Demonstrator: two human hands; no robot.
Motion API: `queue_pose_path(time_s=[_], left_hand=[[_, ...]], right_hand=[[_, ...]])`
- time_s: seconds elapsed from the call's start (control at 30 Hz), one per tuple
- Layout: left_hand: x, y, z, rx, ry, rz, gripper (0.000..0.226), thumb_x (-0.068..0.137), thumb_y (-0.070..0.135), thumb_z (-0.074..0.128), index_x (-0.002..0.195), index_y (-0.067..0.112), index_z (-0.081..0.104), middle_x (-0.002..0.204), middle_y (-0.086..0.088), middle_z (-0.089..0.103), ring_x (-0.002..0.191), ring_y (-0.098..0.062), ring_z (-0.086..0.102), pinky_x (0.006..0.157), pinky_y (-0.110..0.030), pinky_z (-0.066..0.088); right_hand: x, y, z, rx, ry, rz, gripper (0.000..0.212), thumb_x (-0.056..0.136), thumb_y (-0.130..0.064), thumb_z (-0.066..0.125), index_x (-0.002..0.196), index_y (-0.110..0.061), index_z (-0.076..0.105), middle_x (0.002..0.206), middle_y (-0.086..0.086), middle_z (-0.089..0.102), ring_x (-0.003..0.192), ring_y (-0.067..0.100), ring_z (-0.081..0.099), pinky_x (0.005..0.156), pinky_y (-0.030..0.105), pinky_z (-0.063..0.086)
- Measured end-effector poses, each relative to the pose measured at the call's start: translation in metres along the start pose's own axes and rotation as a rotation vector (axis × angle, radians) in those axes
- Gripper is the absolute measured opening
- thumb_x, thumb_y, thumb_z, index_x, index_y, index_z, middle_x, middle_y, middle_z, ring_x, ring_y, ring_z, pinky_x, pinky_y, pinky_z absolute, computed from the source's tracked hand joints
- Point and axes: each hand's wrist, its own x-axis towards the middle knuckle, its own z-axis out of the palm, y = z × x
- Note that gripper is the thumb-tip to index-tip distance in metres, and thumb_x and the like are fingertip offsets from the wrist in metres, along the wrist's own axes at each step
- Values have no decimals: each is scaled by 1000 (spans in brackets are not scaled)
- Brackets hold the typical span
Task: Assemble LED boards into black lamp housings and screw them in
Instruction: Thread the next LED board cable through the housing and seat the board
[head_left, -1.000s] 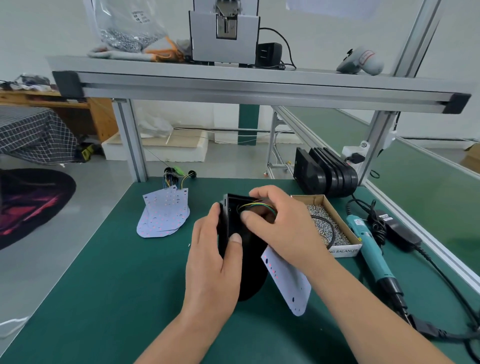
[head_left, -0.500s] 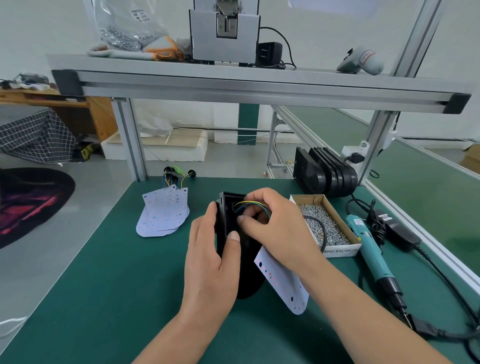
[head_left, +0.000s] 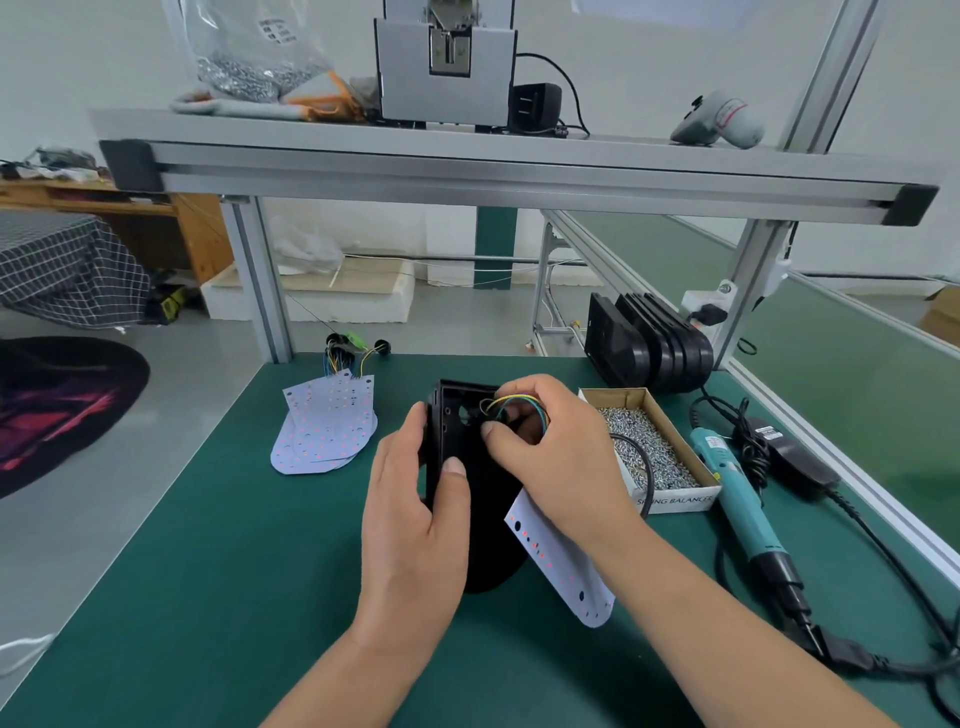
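The left hand (head_left: 415, 525) grips the black housing (head_left: 488, 545); the right hand (head_left: 561, 457) seemingly pinches coloured wires (head_left: 514, 400).

The left forearm (head_left: 332, 680) rises to an upright left hand (head_left: 415, 525) whose thumb and curled fingers (head_left: 415, 421) clasp the black housing (head_left: 488, 545), while the right forearm (head_left: 727, 639) angles in, right hand (head_left: 561, 457) arched, pinching the coloured wires (head_left: 514, 399).

Screw box (head_left: 675, 500) front reads "S…ING BALANCER", partly hidden; other labels illegible.
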Motion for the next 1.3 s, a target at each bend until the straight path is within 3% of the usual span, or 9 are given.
queue_pose_path(time_s=[0.07, 0.2, 0.37, 0.47, 0.6, 0.67, 0.87, 1.03, 1.3], left_hand=[[0, -2, 1, -8, 2, -6, 51, 100, 32, 55, 137, 66, 45, 131, 34, 56, 135, -3, 53, 105, -48, 53], [-2, -6, 3, 19, -8, 20, 50, 99, 30, 56, 148, 37, 50, 126, 26, 58, 131, -5, 54, 99, -46, 55], [-2, -5, 2, 129, -67, 113, 57, 96, 42, 52, 151, 27, 50, 129, 20, 57, 124, -9, 56, 92, -37, 55], [-2, -5, 0, 182, -99, 174, 59, 97, 41, 51, 152, 22, 51, 128, 18, 57, 120, -8, 57, 94, -20, 47], [1, -7, -1, 157, -110, 206, 57, 99, 36, 52, 153, 19, 52, 125, 19, 55, 119, -7, 57, 94, -7, 40], [3, -9, -2, 93, -110, 187, 54, 100, 36, 53, 153, 23, 52, 127, 22, 56, 120, -9, 58, 90, -13, 46], [0, -14, -1, 14, -86, 160, 51, 101, 36, 54, 152, 31, 51, 131, 19, 57, 123, -19, 60, 84, -43, 59], [1, -13, -3, 18, -74, 158, 52, 100, 34, 54, 152, 27, 52, 129, 18, 58, 122, -19, 60, 84, -42, 58], [0, -8, -4, 74, -110, 231, 49, 100, 28, 56, 148, 20, 56, 124, 20, 59, 116, -11, 61, 87, -13, 46]], right_hand=[[1, 1, 2, -22, -23, -8, 16, 83, -34, 74, 95, -39, 66, 89, -22, 70, 83, 3, 66, 70, 15, 47], [1, -2, 4, -130, -54, -39, 11, 83, -34, 63, 94, -33, 64, 81, -10, 64, 77, 10, 60, 73, 39, 53], [-1, -3, 7, -273, -81, -130, 6, 86, -34, 55, 84, -29, 58, 77, -8, 54, 73, 14, 54, 67, 39, 48], [-1, -2, 8, -309, -66, -168, 19, 94, -27, 62, 77, -27, 52, 73, -8, 49, 68, 13, 49, 61, 36, 40], [-2, -2, 5, -216, -61, -172, 6, 95, -29, 66, 95, -25, 70, 85, -10, 66, 82, 8, 59, 72, 24, 44], [-2, -1, 4, -154, -42, -143, 9, 93, -34, 72, 98, -26, 71, 89, -14, 69, 87, 5, 61, 75, 15, 43], [-3, 3, 4, -49, 24, -60, 21, 88, -39, 80, 90, -28, 62, 83, -17, 68, 81, 6, 64, 65, 15, 43], [-4, 2, 1, -105, -29, -138, 9, 94, -36, 69, 101, -34, 65, 99, -22, 68, 90, -1, 65, 73, 11, 44], [-6, -1, 3, -116, 2, -118, 14, 94, -33, 65, 87, -22, 71, 76, -10, 67, 75, 12, 63, 69, 40, 51]])
